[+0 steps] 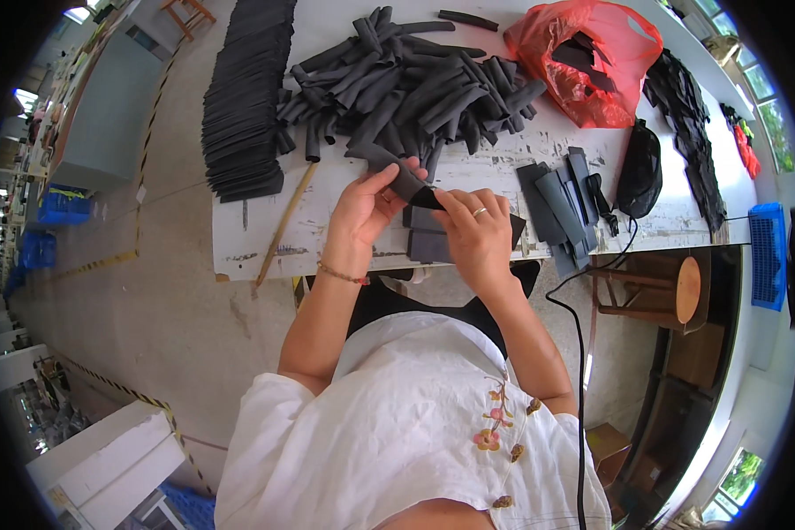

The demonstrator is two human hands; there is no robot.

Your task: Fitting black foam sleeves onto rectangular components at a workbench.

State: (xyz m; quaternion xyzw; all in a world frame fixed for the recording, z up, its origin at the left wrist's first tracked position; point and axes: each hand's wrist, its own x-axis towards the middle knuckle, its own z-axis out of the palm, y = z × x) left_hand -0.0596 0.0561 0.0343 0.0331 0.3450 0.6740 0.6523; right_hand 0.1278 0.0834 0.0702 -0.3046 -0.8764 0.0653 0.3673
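Observation:
Between my two hands, above the table's front edge, is a dark grey strip of sheet material, partly curled. My left hand pinches its left part between thumb and fingers. With bent fingers, my right hand grips the strip's right end, where a blacker piece shows beside the fingers. Under and between the hands, flat grey pieces lie at the table edge. Just beyond them rises a heap of curled dark grey strips. To the right of my right hand lie several flat grey strips.
A long stack of dark pieces runs along the table's left side, near a wooden stick. At the right are a red plastic bag, a black pouch and a black cable hanging down. A wooden stool stands below right.

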